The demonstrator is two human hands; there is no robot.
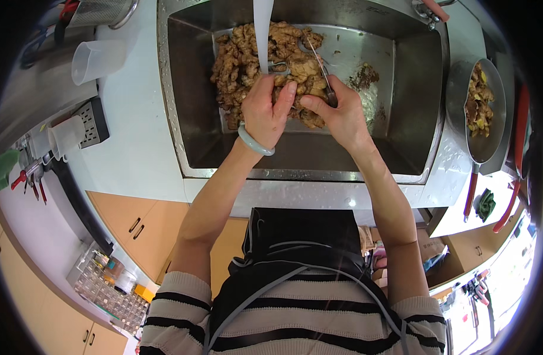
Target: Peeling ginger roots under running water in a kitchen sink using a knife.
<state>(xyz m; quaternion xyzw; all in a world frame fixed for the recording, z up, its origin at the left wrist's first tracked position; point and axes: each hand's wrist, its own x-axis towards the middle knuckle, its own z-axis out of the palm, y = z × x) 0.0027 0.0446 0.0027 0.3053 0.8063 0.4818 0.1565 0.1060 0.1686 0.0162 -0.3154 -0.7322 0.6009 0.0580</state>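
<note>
Brown ginger roots [236,57] lie heaped in the left part of a stainless steel sink [298,157]. Over the near side of the heap, my left hand [266,106], with a pale bangle [256,141] at the wrist, is closed around a piece of ginger beneath a white faucet spout or water stream [263,35]; which of the two is unclear. My right hand [344,108] grips the dark handle of a knife [320,62], its thin blade pointing away, and the thumb touches the ginger between the hands. Dark scraps [364,77] lie on the sink floor to the right.
A long-handled metal pan [489,151] holding ginger pieces stands right of the sink. On the left are a clear plastic cup [82,62], a mesh strainer [100,13] and a black slotted holder [94,122]. A dark green cloth [486,205] lies at the far right.
</note>
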